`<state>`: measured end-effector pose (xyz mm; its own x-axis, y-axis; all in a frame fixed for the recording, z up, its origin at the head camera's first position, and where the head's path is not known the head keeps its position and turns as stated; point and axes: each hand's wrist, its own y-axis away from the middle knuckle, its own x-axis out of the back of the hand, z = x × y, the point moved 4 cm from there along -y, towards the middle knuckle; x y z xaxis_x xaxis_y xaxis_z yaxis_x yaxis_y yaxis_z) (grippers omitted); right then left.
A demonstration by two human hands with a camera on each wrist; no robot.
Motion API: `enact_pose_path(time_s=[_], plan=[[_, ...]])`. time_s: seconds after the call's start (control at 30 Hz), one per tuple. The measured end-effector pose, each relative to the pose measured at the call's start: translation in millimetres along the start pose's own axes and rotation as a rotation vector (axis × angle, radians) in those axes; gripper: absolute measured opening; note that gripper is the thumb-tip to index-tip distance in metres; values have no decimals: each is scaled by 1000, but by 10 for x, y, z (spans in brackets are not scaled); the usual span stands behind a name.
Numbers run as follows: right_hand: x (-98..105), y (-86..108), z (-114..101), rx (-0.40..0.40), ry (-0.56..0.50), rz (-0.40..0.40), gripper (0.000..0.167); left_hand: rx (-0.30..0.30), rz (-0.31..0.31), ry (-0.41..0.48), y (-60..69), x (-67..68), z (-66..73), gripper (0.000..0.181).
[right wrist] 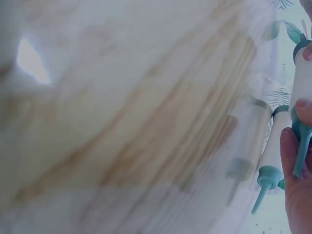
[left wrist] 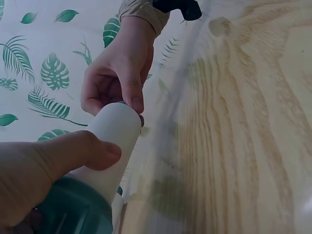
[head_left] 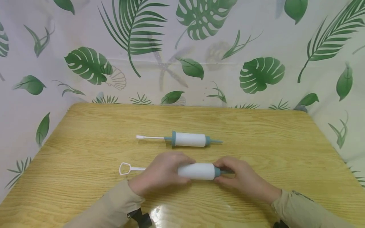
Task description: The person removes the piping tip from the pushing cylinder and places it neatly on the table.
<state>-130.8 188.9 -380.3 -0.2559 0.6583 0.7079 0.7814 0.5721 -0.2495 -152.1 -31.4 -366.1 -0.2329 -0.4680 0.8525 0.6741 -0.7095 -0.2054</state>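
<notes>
A large plunger syringe point(head_left: 196, 171) has a white barrel, a teal nozzle cap point(head_left: 217, 172) and a white pull rod ending in a loop handle point(head_left: 124, 168). My left hand point(head_left: 166, 169) grips the barrel near its rod end. In the left wrist view the left thumb point(left wrist: 92, 148) lies along the barrel, above the teal collar point(left wrist: 75, 207). At the other end, my right hand point(head_left: 240, 174) pinches the nozzle cap with thumb and fingers. The right wrist view shows the teal nozzle point(right wrist: 302, 153) beside the right hand point(right wrist: 297, 195).
A second, similar syringe point(head_left: 190, 139) lies farther back on the wooden table point(head_left: 85, 136), its nozzle pointing right. Behind the table hangs a white leaf-print cloth point(head_left: 159, 69). A black wrist strap point(head_left: 141, 218) shows by the left sleeve.
</notes>
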Motion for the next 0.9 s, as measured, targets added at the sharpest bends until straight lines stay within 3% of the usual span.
enact_pose_path(time_s=[0.2, 0.4, 0.53, 0.63, 0.8, 0.9], plan=[[26, -8, -68, 111, 63, 72, 40, 14, 18, 54, -6, 61, 18, 45], [86, -49, -175, 250, 184, 132, 48, 157, 1, 274, 12, 88, -40, 42], [124, -104, -232, 280, 214, 139, 54, 159, 27, 262, 23, 168, -42, 42], [135, -124, -234, 231, 187, 106, 56, 125, 41, 218, 37, 220, -38, 43], [134, -105, -142, -4, 48, 32, 54, 105, 50, 163, 74, 248, -58, 44], [126, -97, -87, -107, -43, 4, 42, 99, 55, 150, 92, 255, -62, 45]])
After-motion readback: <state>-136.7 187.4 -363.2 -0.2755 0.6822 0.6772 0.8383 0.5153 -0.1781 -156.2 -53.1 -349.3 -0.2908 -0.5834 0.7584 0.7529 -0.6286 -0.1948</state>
